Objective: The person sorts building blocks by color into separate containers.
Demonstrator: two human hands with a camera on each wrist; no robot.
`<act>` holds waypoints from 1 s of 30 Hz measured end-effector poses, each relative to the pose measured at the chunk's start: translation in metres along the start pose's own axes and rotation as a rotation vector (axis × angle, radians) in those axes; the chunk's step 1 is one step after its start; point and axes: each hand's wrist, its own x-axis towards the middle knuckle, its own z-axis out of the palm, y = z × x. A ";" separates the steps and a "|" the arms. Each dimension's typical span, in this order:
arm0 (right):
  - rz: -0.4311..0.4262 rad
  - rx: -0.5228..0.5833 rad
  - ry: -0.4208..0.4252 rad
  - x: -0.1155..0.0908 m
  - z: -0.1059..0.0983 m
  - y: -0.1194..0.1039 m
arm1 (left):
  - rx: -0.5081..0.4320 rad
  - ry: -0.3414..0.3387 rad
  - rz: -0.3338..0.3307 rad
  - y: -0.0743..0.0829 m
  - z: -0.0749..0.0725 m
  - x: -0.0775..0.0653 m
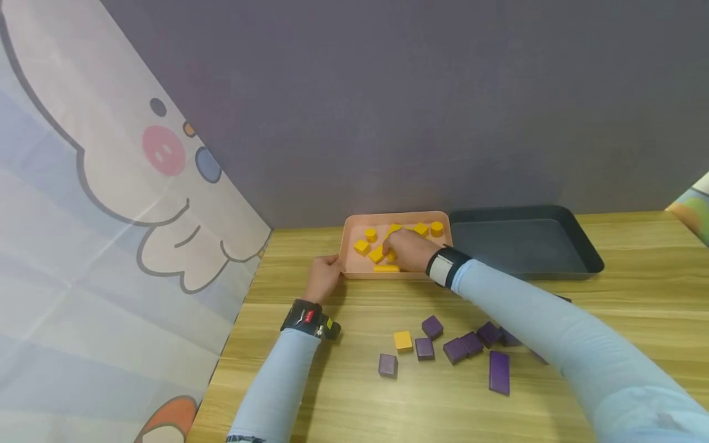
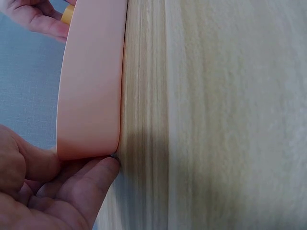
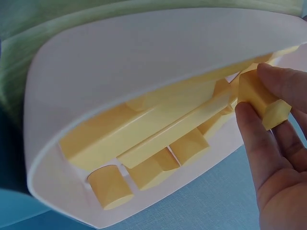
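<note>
My left hand (image 1: 324,278) grips the near left corner of a pink tray (image 1: 365,275), and the left wrist view puts thumb and fingers right at the corner of its wall (image 2: 91,86). Over the tray, my right hand (image 1: 412,250) pinches a small yellow block (image 3: 256,96) between thumb and fingers. Several other yellow blocks lie in the tray, among them a cylinder (image 3: 110,187), a cube (image 1: 362,247) and long bars (image 3: 177,127). Part of the tray's contents is hidden behind my right hand in the head view.
A dark grey tray (image 1: 526,246) stands directly right of the pink one. On the wooden table (image 1: 343,394), nearer me, lie one yellow cube (image 1: 403,341) and several purple blocks (image 1: 424,349), some partly under my right forearm. A grey wall (image 1: 388,111) rises behind the trays.
</note>
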 end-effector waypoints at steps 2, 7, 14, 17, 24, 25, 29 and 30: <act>0.008 -0.003 0.001 0.000 0.001 0.001 | -0.002 -0.001 0.003 0.000 0.000 0.000; 0.023 -0.006 -0.004 0.000 0.002 0.002 | -0.010 0.001 0.005 0.002 -0.001 -0.001; 0.017 -0.012 0.001 -0.002 0.003 0.003 | 0.004 0.001 -0.005 0.003 0.000 -0.001; 0.020 -0.010 -0.002 -0.002 0.004 0.004 | 0.005 0.000 -0.019 0.003 0.000 -0.001; 0.022 -0.032 0.012 -0.003 0.006 0.007 | 0.023 0.000 -0.021 0.002 0.000 0.000; 0.023 -0.029 0.014 -0.004 0.006 0.007 | 0.024 -0.001 -0.021 0.002 0.000 -0.001; 0.028 -0.024 0.020 -0.006 0.005 0.005 | 0.025 0.003 -0.016 0.003 0.000 -0.002; 0.032 -0.021 0.021 -0.006 0.005 0.005 | 0.024 0.005 -0.013 0.003 0.000 -0.002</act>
